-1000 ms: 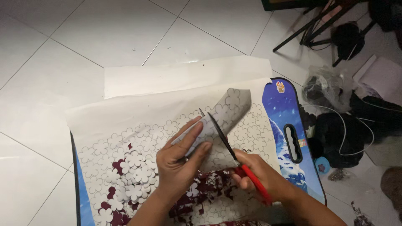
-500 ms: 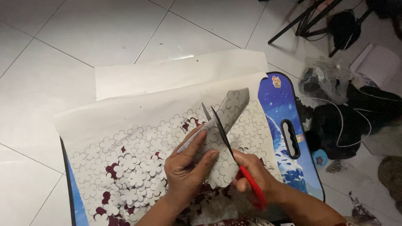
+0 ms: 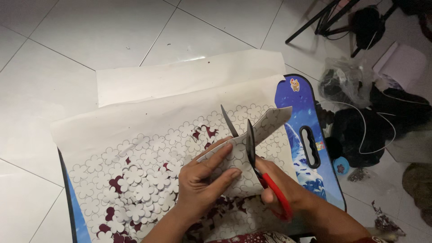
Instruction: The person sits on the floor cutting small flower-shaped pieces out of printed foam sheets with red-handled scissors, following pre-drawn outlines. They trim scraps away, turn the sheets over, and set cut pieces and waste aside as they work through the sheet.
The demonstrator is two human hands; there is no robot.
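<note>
White tiled floor (image 3: 90, 40) all around, and on it lies a blue board (image 3: 315, 171) with a slot handle. Spread over the board is a big pale sheet (image 3: 180, 103) printed with flower outlines, some of them dark red, with a plain margin reaching past the board's far edge. Beyond the board's right side sits a heap of dark bags and cables (image 3: 369, 121). Over the middle of the board, the left hand (image 3: 204, 180) grips a strip of patterned paper (image 3: 265, 128) lifted off the sheet, fingers (image 3: 220, 155) pressed flat on it. Just to the right, the right hand (image 3: 281, 193) is closed around red-handled scissors (image 3: 252, 153), blades parted around the strip's edge.
</note>
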